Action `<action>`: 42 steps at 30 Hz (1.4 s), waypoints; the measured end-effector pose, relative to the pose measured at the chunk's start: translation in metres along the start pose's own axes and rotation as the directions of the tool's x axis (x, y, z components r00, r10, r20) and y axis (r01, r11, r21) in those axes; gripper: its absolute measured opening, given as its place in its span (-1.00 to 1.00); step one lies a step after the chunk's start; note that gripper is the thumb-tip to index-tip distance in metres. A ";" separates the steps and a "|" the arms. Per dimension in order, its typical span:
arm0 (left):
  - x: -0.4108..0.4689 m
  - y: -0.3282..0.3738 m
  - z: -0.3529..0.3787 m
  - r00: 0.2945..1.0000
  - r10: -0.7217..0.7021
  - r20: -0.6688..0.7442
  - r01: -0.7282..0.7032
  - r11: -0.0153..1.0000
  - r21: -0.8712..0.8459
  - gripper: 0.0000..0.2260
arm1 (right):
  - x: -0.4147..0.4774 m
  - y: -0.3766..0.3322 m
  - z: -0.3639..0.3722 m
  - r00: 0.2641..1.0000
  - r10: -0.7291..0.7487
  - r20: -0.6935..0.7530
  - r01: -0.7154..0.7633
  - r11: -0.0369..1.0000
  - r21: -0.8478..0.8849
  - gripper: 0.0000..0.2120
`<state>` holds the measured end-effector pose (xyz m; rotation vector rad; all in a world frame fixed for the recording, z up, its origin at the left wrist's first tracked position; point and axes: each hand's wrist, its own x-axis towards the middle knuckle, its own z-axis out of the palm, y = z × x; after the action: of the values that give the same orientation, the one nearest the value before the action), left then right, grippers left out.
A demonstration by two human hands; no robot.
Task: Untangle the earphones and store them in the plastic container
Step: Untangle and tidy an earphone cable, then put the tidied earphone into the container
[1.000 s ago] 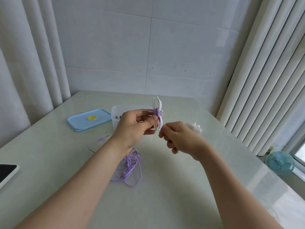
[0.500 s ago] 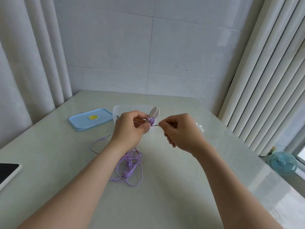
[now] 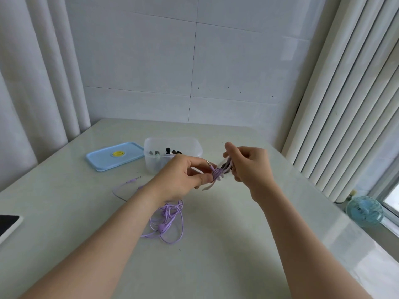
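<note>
Right hand (image 3: 251,167) lifted gripping strap (image 3: 208,186), left hand (image 3: 179,178) pinching coiled earphones (image 3: 216,174), glossy table (image 3: 216,255), curtains (image 3: 345,104)

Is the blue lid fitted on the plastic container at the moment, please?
No, the blue lid lies on the table beside the open plastic container.

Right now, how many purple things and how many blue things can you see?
Purple: 2, the held bundle and the loose earphones.
Blue: 2, the lid and the fan.
Total: 4.
</note>
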<state>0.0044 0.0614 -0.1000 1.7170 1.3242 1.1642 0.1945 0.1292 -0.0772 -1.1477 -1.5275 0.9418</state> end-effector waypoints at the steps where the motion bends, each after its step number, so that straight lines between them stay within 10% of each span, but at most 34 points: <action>1: -0.001 0.002 0.000 1.000 0.013 0.001 -0.012 0.998 -0.061 -0.86 | 0.002 0.001 -0.001 0.992 0.084 0.094 -0.096 0.988 0.122 -0.59; 4: -0.001 0.007 0.000 0.999 0.029 -0.019 -0.033 0.969 -0.246 -0.80 | -0.001 0.004 0.001 0.936 0.152 0.318 -0.226 0.951 0.212 -0.60; 14: 0.002 0.010 -0.001 0.952 -0.111 -0.285 -0.017 0.910 -0.413 -0.88 | -0.020 -0.006 0.029 0.951 -0.251 0.180 0.223 0.961 0.163 -0.71; 21: 0.001 0.001 -0.032 0.967 0.036 -0.253 -0.017 0.997 0.076 -0.78 | -0.022 -0.004 0.044 0.932 -0.333 0.146 0.317 0.941 0.121 -0.82; 26: 0.001 -0.033 -0.061 0.744 0.291 -0.602 0.165 0.792 0.587 -0.64 | 0.001 -0.011 0.060 0.967 -0.251 -0.045 0.250 0.968 -0.018 -0.78; 35: 0.005 -0.060 -0.053 0.928 0.170 -0.331 0.171 0.594 0.786 -0.61 | 0.045 -0.022 0.115 0.946 -0.281 0.160 0.321 0.872 -0.371 -0.79; 42: 0.006 -0.057 -0.056 0.909 0.161 -0.385 0.224 0.589 0.777 -0.72 | 0.058 -0.028 0.131 0.975 -0.068 0.212 0.218 0.483 -0.848 -0.88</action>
<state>-0.0679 0.0813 -0.1279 2.0834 2.4468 0.9803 0.0561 0.1738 -0.0671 -1.6127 -2.3017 0.0344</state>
